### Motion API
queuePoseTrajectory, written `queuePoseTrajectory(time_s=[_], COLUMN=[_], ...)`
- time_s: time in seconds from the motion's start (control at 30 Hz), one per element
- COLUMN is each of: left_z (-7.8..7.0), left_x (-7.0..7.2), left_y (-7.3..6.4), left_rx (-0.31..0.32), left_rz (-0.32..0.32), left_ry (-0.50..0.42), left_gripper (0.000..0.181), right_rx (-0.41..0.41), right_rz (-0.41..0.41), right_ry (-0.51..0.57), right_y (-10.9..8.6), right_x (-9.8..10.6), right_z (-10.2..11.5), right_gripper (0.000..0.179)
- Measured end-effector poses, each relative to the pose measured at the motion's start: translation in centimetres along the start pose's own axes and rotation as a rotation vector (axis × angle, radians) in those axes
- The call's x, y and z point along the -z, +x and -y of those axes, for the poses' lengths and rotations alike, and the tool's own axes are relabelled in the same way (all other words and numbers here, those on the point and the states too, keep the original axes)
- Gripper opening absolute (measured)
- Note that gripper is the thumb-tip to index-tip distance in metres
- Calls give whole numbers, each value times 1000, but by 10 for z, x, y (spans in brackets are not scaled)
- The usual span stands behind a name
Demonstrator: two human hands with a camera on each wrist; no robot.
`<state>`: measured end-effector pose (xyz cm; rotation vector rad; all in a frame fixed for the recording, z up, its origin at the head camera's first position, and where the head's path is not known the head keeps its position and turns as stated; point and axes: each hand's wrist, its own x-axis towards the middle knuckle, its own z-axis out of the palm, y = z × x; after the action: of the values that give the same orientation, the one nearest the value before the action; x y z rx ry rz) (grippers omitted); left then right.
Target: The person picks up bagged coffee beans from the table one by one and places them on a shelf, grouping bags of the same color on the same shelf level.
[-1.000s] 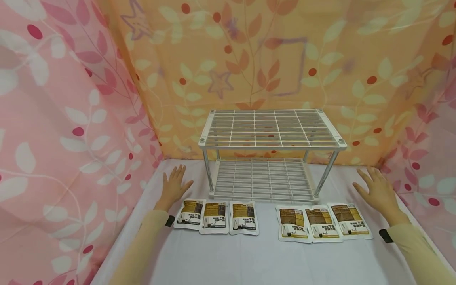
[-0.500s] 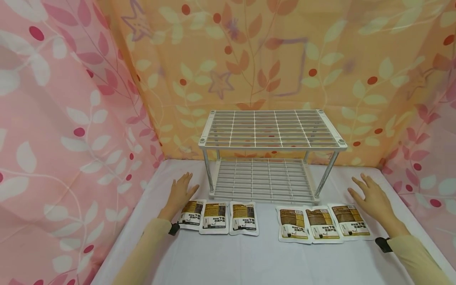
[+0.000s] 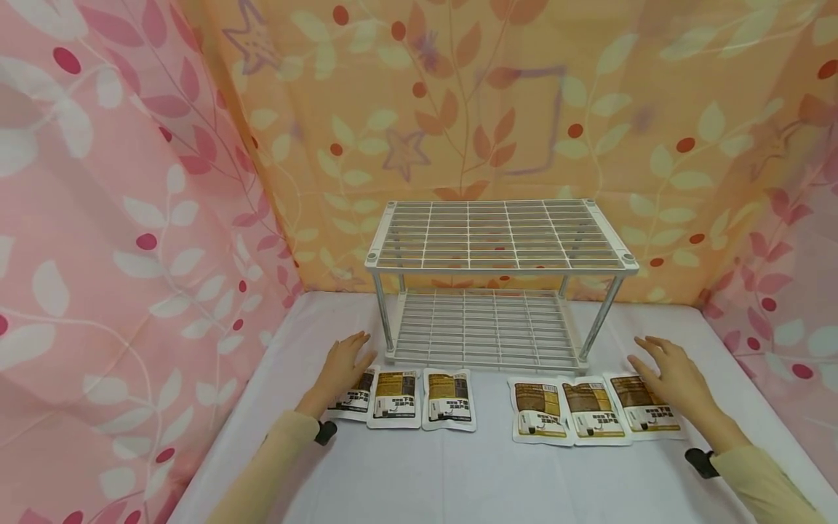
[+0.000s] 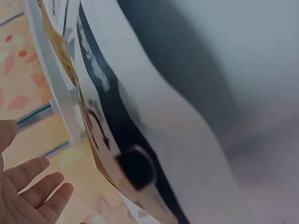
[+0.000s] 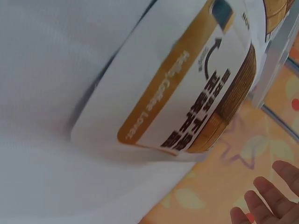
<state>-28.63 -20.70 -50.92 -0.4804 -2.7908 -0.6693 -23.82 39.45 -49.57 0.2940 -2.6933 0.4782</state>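
In the head view my left hand is open and overlaps the leftmost coffee pouch, hiding part of its left side. Two more dark-banded pouches lie to its right, a middle pouch and an inner pouch. My right hand, its fingers spread and bent a little, hovers at the outer edge of the rightmost coffee pouch. That pouch shows a gold band reading "Hello, Coffee Lover" in the right wrist view. Beside it lie two gold-banded pouches, one in the middle and one inner. Neither hand grips anything.
A two-tier white wire rack on metal posts stands behind the pouches; its lower shelf sits low over the white tablecloth. Patterned cloth walls, orange behind and pink at the left, enclose the table.
Both hands have moved inward and toward the front, the left over the leftmost pouch, the right to the edge of the rightmost. The pouches and the rack have stayed put.
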Motion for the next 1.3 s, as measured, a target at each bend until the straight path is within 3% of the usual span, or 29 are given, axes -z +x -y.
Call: queuePoseTrajectory(time_s=[0.17, 0.37, 0.67, 0.93, 1.3], left_z=[-9, -18, -34, -51, -78], left_x=[1, 0, -4, -6, -12], left_y=[-5, -8, -11, -12, -12], left_rx=[-42, -65, -55, -42, -83], left_rz=[-4, 17, 79, 156, 247], left_ry=[-59, -69, -95, -135, -191], left_gripper=[46, 47, 45, 49, 51], right_rx=[34, 23, 38, 110, 12], right_rz=[-21, 14, 70, 52, 194], right_ry=[1, 46, 119, 234, 302], right_y=[-4, -10, -11, -9, -17], right_x=[-1, 2, 0, -3, -3], right_z=[10, 23, 40, 53, 73], right_gripper=[46, 47, 42, 36, 35])
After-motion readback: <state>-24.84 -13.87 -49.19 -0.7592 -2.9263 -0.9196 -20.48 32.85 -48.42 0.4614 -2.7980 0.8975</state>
